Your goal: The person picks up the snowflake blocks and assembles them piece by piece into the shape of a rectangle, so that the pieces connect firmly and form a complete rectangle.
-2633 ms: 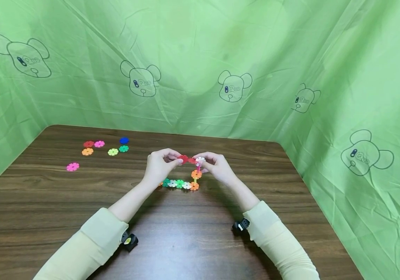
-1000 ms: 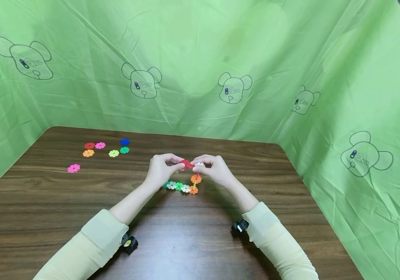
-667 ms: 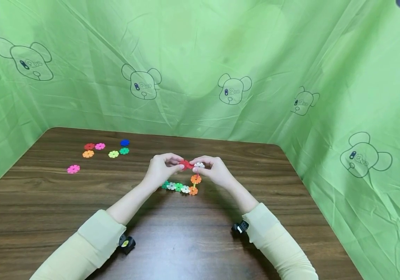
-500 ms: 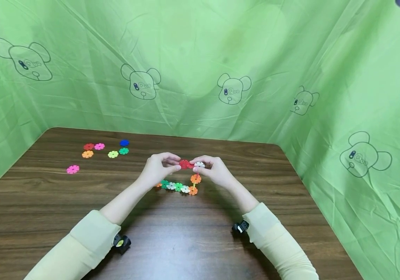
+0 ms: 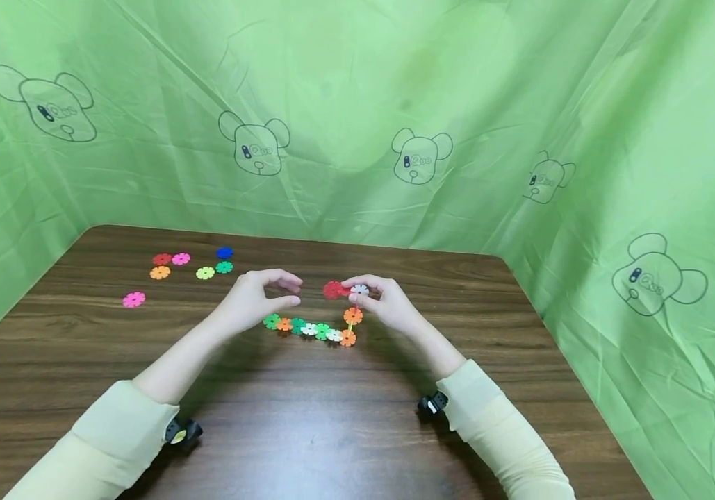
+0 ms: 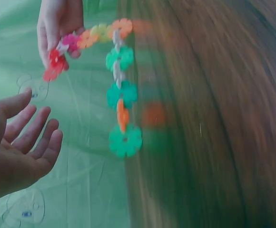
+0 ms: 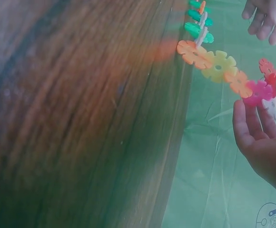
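Note:
A bent chain of interlocking snowflake discs (image 5: 322, 332) crosses the middle of the table, its long side running from a green end disc (image 6: 125, 140) to an orange corner disc (image 5: 347, 338). From that corner it turns through a yellow disc (image 7: 218, 67) and a pink disc (image 7: 258, 93) to a white one (image 5: 360, 290), then two red discs (image 5: 333, 289) at the other end. My right hand (image 5: 392, 305) pinches the chain by the white disc and the red one beside it. To the left of the red end, my left hand (image 5: 251, 300) is empty, fingers and thumb spread apart.
Loose discs lie at the back left of the wooden table (image 5: 307, 430): red (image 5: 162, 259), pink (image 5: 181, 259), orange (image 5: 160, 273), yellow-green (image 5: 205, 273), green (image 5: 224, 267) and blue (image 5: 224, 253). Another pink disc (image 5: 134, 299) lies nearer. A green curtain (image 5: 344, 201) surrounds the table's far sides.
The left hand pressed at the red end disc, then let go and drew back to the left, uncovering the chain's green end. My right hand keeps its hold in nearly the same place.

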{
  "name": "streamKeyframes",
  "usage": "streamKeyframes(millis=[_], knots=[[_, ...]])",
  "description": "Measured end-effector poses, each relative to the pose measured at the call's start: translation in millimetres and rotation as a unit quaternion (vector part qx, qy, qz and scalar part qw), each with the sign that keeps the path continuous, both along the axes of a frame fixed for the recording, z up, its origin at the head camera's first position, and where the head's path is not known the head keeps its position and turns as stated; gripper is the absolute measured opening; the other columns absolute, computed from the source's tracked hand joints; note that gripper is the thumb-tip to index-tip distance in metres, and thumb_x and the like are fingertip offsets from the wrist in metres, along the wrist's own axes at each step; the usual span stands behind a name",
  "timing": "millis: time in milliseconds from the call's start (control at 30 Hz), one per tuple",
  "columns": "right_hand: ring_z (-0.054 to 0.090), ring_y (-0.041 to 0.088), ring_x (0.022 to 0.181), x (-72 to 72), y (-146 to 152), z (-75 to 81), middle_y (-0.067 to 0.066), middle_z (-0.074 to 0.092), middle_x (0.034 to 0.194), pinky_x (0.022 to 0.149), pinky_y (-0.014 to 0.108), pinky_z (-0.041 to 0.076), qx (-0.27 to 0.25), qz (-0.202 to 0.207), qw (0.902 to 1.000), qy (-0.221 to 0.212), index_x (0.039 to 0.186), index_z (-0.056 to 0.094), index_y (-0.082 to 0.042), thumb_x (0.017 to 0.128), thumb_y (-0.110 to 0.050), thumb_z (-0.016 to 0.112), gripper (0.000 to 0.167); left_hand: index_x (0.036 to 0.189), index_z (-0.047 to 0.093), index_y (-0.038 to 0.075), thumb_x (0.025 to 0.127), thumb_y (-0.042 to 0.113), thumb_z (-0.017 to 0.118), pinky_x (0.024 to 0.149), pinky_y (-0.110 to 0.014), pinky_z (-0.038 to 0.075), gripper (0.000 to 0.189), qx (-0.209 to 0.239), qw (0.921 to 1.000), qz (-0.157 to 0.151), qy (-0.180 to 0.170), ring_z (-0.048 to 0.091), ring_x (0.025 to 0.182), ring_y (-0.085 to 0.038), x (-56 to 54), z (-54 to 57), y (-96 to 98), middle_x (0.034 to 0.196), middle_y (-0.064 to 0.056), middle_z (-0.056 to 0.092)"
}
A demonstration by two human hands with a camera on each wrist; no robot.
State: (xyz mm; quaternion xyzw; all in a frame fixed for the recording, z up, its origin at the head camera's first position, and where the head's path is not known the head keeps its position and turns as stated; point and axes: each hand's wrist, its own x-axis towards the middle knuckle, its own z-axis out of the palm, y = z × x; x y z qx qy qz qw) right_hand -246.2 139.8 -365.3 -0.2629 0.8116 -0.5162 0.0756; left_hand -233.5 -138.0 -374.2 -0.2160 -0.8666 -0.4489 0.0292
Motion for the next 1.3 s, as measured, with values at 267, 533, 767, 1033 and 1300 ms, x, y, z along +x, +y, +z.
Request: streamKeyframes(millis=[267,533,767,1033,1300], knots=[[0.063,0.025,0.087,-1.5,1.3,0.8,0.015,0.068,0.1,0.078,0.058,0.05,-0.004,0.0,1.0,-0.002,0.119,0.062,-0.001,0.092,-0.01,0.061,0.028,0.116,0.063,0.023,0.08,0.046,0.072,0.097,-0.048,0.042,0.044,-0.045,0.9989,-0.017,-0.002,0.058,0.11,-0.019,-1.4,6.8,-40.6,0.111,0.003,0.067],[0.063,0.03,0.088,-1.9,1.8,0.1,0.014,0.068,0.101,0.075,0.057,0.051,0.006,0.001,0.9999,0.01,0.118,0.063,-0.002,0.092,-0.01,0.061,0.028,0.116,0.063,0.026,0.08,0.042,0.073,0.1,-0.047,0.038,0.041,-0.076,0.997,0.014,0.005,0.053,0.116,-0.017,2.6,9.2,-85.4,0.115,0.004,0.066],[0.063,0.032,0.089,-0.7,3.8,-0.4,0.015,0.068,0.1,0.077,0.055,0.051,0.006,-0.002,0.9999,0.012,0.118,0.063,-0.002,0.092,-0.011,0.061,0.027,0.116,0.064,0.029,0.078,0.035,0.077,0.089,-0.022,0.036,0.041,-0.116,0.9913,0.054,0.031,0.05,0.114,-0.01,5.8,5.4,-126.7,0.114,0.005,0.065],[0.063,0.037,0.092,-0.1,4.7,0.7,0.015,0.068,0.104,0.078,0.051,0.053,0.007,-0.004,0.9999,0.01,0.118,0.063,-0.002,0.092,-0.011,0.061,0.027,0.121,0.062,0.018,0.078,0.038,0.076,0.086,-0.049,0.042,0.049,-0.175,0.9818,0.068,0.028,0.054,0.114,-0.033,2.8,-10.1,-172.1,0.127,-0.011,0.059],[0.063,0.021,0.087,1.1,4.1,3.2,0.015,0.068,0.105,0.071,0.024,0.052,0.025,-0.009,0.9993,0.025,0.117,0.064,-0.002,0.092,-0.01,0.061,0.027,0.123,0.061,0.015,0.074,0.033,0.08,0.089,-0.052,0.038,0.056,-0.195,0.9775,0.078,0.012,0.047,0.119,-0.036,-5.8,-27.2,-212.1,0.125,-0.013,0.061]])
